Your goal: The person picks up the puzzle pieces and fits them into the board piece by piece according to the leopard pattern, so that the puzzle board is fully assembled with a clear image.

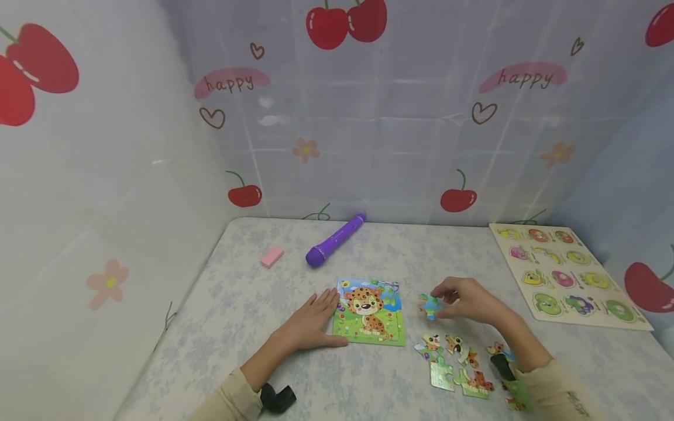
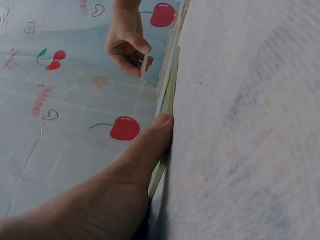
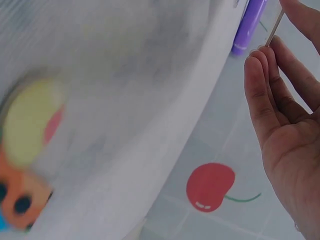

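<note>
Puzzle piece is pinched in the right hand; the outspread left hand touches the leopard board.

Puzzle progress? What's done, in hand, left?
Done: loose pieces look spread out beside the leopard board; can't tell if any are seated in it. In hand: the left hand rests at the board's edge while the right hand pinches one puzzle piece. Left: the loose pieces, apparently unplaced.

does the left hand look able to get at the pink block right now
Likely yes: the left hand rests at the edge of the leopard picture, and nothing stands on the tabletop between that hand and the pink block.
</note>
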{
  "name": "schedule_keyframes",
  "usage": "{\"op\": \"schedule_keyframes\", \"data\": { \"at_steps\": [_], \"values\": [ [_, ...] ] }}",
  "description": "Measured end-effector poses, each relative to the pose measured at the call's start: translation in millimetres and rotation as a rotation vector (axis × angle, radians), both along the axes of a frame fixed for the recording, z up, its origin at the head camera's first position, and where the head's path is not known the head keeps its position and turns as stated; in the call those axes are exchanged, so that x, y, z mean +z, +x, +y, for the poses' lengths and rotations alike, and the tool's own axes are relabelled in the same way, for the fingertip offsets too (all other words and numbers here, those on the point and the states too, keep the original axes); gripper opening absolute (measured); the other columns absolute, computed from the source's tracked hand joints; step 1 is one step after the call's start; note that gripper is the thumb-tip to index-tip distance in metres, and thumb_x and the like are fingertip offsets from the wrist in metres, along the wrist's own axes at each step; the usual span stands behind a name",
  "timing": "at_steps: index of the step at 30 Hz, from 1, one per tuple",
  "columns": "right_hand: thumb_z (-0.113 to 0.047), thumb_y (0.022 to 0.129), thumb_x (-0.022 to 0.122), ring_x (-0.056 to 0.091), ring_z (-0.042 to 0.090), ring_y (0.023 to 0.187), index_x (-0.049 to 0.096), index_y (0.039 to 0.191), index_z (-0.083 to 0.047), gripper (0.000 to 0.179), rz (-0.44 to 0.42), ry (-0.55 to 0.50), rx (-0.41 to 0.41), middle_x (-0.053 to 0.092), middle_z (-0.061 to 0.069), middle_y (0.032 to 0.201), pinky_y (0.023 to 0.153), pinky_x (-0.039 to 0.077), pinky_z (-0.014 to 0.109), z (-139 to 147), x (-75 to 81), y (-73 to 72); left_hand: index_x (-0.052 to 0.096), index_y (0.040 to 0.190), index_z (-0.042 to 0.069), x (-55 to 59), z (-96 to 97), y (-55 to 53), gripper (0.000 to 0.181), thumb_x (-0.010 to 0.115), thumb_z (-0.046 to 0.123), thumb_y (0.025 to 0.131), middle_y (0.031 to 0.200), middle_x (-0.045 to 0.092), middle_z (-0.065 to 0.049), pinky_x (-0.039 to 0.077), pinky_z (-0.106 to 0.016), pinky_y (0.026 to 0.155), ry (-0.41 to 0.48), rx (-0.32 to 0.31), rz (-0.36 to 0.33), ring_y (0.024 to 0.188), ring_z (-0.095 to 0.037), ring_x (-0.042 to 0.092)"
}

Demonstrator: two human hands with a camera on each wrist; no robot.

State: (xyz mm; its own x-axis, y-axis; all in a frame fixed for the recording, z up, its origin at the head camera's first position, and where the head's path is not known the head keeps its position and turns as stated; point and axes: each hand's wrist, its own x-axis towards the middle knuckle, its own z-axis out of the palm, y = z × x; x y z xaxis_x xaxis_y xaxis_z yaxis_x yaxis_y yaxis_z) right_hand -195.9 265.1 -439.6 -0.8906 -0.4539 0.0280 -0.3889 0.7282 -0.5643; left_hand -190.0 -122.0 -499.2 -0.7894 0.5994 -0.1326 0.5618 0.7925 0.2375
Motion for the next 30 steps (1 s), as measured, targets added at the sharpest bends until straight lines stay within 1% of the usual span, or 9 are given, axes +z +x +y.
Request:
{"op": "schedule_keyframes", "data": {
  "at_steps": [6,11,16,19,22,26,30],
  "values": [
    [-0.028,0.073,0.085,0.058,0.011,0.082,0.072,0.103,-0.009,0.038,0.015,0.011,0.032,0.066,-0.004,0.093,0.072,0.054,0.029,-22.2,2.2,-7.8,0.012,0.157,0.009,-0.4,-0.5,-1.7,0.110,0.048,0.079,0.081,0.165,0.006,-0.006,0.013,-0.045,0.125,0.002,0.006,-0.007,0.153,-0.022,0.008],
    [-0.025,0.073,0.085,0.059,0.014,0.083,0.072,0.103,-0.009,0.037,0.018,0.019,0.034,0.067,-0.003,0.094,0.072,0.054,0.028,-35.8,2.2,-14.2,0.012,0.157,0.009,0.4,-0.7,-0.8,0.110,0.049,0.079,0.081,0.165,0.007,-0.007,0.013,-0.045,0.125,0.010,0.007,-0.012,0.153,-0.022,0.008],
    [-0.024,0.073,0.086,0.059,0.015,0.083,0.072,0.103,-0.008,0.036,0.023,0.013,0.031,0.066,-0.001,0.094,0.070,0.052,0.025,-45.7,-1.6,-19.8,0.013,0.157,0.007,1.9,-0.7,0.7,0.109,0.050,0.078,0.082,0.165,0.008,-0.009,0.014,-0.046,0.124,0.018,-0.001,-0.007,0.153,-0.025,0.010],
    [-0.023,0.072,0.086,0.058,0.015,0.082,0.073,0.102,-0.008,0.037,0.042,0.007,0.032,0.066,0.000,0.092,0.069,0.051,0.025,-50.4,-4.1,-22.5,0.014,0.156,0.006,3.0,-0.2,0.6,0.109,0.050,0.077,0.082,0.165,0.010,-0.010,0.015,-0.047,0.124,0.032,-0.008,0.000,0.153,-0.026,0.011],
    [-0.023,0.071,0.087,0.057,0.015,0.080,0.073,0.102,-0.008,0.037,0.037,0.000,0.019,0.066,-0.001,0.090,0.067,0.050,0.024,-55.4,-6.9,-24.3,0.014,0.156,0.006,2.7,0.2,0.5,0.109,0.049,0.078,0.082,0.165,0.009,-0.010,0.015,-0.047,0.124,0.029,-0.011,0.001,0.153,-0.026,0.011],
    [-0.021,0.071,0.086,0.055,0.013,0.079,0.074,0.102,-0.007,0.036,0.041,0.016,0.012,0.065,0.000,0.088,0.066,0.049,0.023,-62.1,-10.8,-27.8,0.013,0.157,0.007,1.1,-0.1,1.3,0.110,0.047,0.079,0.082,0.165,0.009,-0.009,0.016,-0.047,0.124,0.010,-0.011,0.006,0.153,-0.026,0.011],
    [-0.021,0.072,0.085,0.056,0.014,0.079,0.073,0.103,-0.006,0.036,0.047,0.040,0.023,0.065,0.001,0.089,0.066,0.049,0.025,-68.6,-12.1,-31.7,0.014,0.156,0.006,3.1,0.0,3.1,0.109,0.049,0.078,0.082,0.165,0.010,-0.010,0.016,-0.047,0.124,0.022,-0.005,0.004,0.153,-0.026,0.012]
  ]
}}
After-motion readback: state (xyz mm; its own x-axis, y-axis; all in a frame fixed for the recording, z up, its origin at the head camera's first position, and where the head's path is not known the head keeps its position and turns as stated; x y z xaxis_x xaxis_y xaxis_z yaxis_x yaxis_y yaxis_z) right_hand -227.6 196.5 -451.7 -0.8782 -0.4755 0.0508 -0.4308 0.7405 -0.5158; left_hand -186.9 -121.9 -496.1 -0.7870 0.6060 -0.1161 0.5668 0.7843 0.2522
